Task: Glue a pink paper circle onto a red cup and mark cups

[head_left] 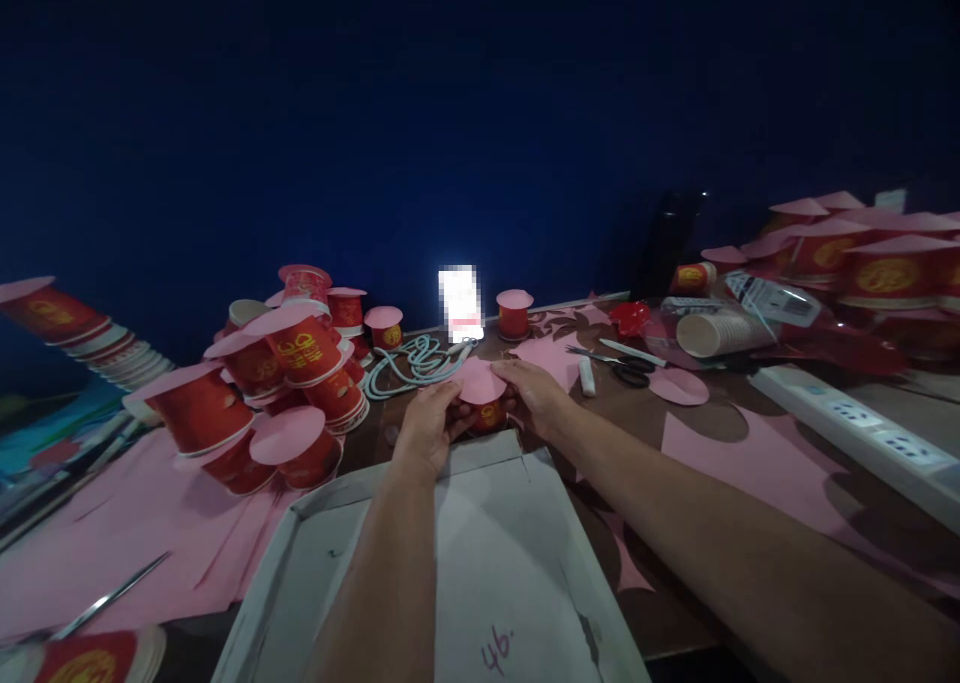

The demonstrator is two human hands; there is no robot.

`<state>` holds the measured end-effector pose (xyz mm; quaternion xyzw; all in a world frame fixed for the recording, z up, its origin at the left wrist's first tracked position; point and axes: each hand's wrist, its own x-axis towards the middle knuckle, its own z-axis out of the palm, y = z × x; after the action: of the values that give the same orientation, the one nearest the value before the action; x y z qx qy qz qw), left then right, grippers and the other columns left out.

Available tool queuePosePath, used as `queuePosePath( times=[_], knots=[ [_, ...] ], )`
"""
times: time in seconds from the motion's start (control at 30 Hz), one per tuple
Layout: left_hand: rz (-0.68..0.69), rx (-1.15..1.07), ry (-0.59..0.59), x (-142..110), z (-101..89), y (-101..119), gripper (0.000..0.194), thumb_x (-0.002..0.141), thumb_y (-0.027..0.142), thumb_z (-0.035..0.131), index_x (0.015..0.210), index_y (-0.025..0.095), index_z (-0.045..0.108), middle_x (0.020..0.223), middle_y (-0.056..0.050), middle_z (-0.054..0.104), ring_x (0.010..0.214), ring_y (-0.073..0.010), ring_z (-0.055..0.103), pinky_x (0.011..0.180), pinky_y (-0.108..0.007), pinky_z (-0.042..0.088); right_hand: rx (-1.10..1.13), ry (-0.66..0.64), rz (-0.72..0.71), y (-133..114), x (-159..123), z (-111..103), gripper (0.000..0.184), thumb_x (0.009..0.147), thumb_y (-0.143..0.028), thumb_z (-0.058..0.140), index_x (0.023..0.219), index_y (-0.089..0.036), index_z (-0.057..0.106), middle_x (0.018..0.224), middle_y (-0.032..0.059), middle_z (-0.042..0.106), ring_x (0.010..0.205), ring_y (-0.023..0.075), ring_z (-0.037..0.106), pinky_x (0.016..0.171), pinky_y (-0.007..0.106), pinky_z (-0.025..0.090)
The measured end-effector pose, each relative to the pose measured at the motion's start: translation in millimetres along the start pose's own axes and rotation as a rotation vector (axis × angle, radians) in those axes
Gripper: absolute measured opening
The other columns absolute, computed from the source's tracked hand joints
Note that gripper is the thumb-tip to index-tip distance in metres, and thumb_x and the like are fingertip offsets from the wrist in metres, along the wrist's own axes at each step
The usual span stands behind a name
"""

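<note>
Between my hands, just past the far edge of the white cardboard box (495,553), stands a red paper cup (489,418) turned upside down. A pink paper disc (480,381) lies over its base. My left hand (433,423) pinches the disc's left edge, its lower fingers against the cup's side. My right hand (529,391) has thumb and fingers closed on the disc's right edge, with some fingertips hidden behind the cup. Right of my right hand lie a white glue stick (586,376) and dark-handled scissors (630,371).
Red cups topped with pink discs (300,348) pile up at left; more (892,263) crowd the far right. A coiled pale cable (409,368) lies near a glowing phone (460,303). Pink sheets (150,533) cover the left. A white power strip (862,433) runs along the right.
</note>
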<state>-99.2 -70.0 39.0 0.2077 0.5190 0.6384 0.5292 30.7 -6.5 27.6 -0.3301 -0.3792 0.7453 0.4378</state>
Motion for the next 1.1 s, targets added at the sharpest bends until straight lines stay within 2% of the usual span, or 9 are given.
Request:
queuePosePath(
  times=[0.2,0.37,0.47,0.53,0.63,0.73,0.83,0.97,1.1],
  knots=[
    [-0.003,0.005,-0.006,1,-1.0,-1,0.021,0.063,0.024,0.072,0.074,0.016,0.057,0.060,0.005,0.053,0.051,-0.0056,0.051,0.061,-0.025,0.054,-0.040,0.024,-0.018,1,0,1,0.023,0.064,-0.032,0.072,0.075,-0.017,0.059,0.052,-0.0056,0.047,0.043,0.0065,0.040,0.038,0.017,0.027],
    [-0.031,0.054,0.030,1,-0.4,0,0.025,0.061,0.026,0.074,0.075,0.016,0.055,0.059,0.005,0.051,0.048,-0.0056,0.051,0.048,-0.018,0.046,-0.135,0.103,-0.039,4,0,1,0.024,0.067,-0.035,0.069,0.082,-0.019,0.059,0.055,-0.0057,0.051,0.045,0.0080,0.043,0.040,0.019,0.031],
    [0.003,0.122,0.069,3,-0.3,-1,0.028,0.061,0.030,0.074,0.078,0.016,0.056,0.060,0.005,0.051,0.046,-0.0050,0.048,0.041,-0.014,0.035,-0.257,0.167,-0.181,3,2,2,0.023,0.068,-0.031,0.069,0.086,-0.020,0.062,0.072,-0.0027,0.061,0.057,0.0093,0.052,0.049,0.020,0.040],
    [0.082,0.183,0.109,6,-0.7,-3,0.032,0.061,0.031,0.073,0.086,0.017,0.058,0.064,0.004,0.054,0.048,-0.0059,0.049,0.042,-0.015,0.035,-0.371,0.162,-0.318,2,3,2,0.020,0.070,-0.026,0.066,0.088,-0.020,0.064,0.082,-0.0009,0.064,0.068,0.0108,0.056,0.060,0.021,0.044],
    [0.297,0.283,0.147,10,-2.2,-4,0.041,0.061,0.026,0.072,0.100,0.020,0.061,0.079,-0.001,0.062,0.062,-0.0100,0.057,0.053,-0.020,0.044,-0.526,0.093,-0.469,-2,4,1,0.019,0.074,-0.019,0.060,0.090,-0.022,0.068,0.088,0.0003,0.067,0.079,0.0131,0.059,0.074,0.025,0.046],
    [0.477,0.428,0.088,12,-3.8,-2,0.036,0.065,0.019,0.067,0.100,0.022,0.069,0.095,-0.006,0.065,0.083,-0.0164,0.062,0.069,-0.025,0.048,-0.705,0.039,-0.629,-5,6,-1,0.024,0.075,-0.014,0.055,0.090,-0.024,0.072,0.093,0.0015,0.068,0.090,0.0164,0.059,0.086,0.030,0.044],
    [0.551,0.573,0.041,10,-4.6,1,0.030,0.070,0.018,0.061,0.096,0.023,0.073,0.095,-0.006,0.067,0.091,-0.0202,0.061,0.079,-0.030,0.049,-0.854,-0.026,-0.768,-5,10,-4,0.031,0.077,-0.010,0.050,0.088,-0.026,0.074,0.095,0.0022,0.069,0.099,0.0187,0.057,0.093,0.033,0.041],
    [0.667,0.716,0.068,8,-4.9,3,0.027,0.072,0.015,0.056,0.089,0.023,0.075,0.101,-0.005,0.068,0.102,-0.0191,0.059,0.097,-0.032,0.042,-0.939,-0.058,-0.865,-2,14,-9,0.036,0.076,-0.007,0.047,0.089,-0.025,0.075,0.096,0.0027,0.068,0.100,0.0192,0.057,0.092,0.033,0.043],
    [0.697,0.800,0.080,11,-6.3,2,0.026,0.074,0.015,0.055,0.089,0.021,0.075,0.104,-0.005,0.067,0.106,-0.0178,0.058,0.101,-0.033,0.040,-0.988,-0.068,-0.928,0,16,-10,0.036,0.076,-0.007,0.046,0.089,-0.023,0.075,0.093,0.0029,0.069,0.099,0.0190,0.058,0.091,0.033,0.045]
  ],
)
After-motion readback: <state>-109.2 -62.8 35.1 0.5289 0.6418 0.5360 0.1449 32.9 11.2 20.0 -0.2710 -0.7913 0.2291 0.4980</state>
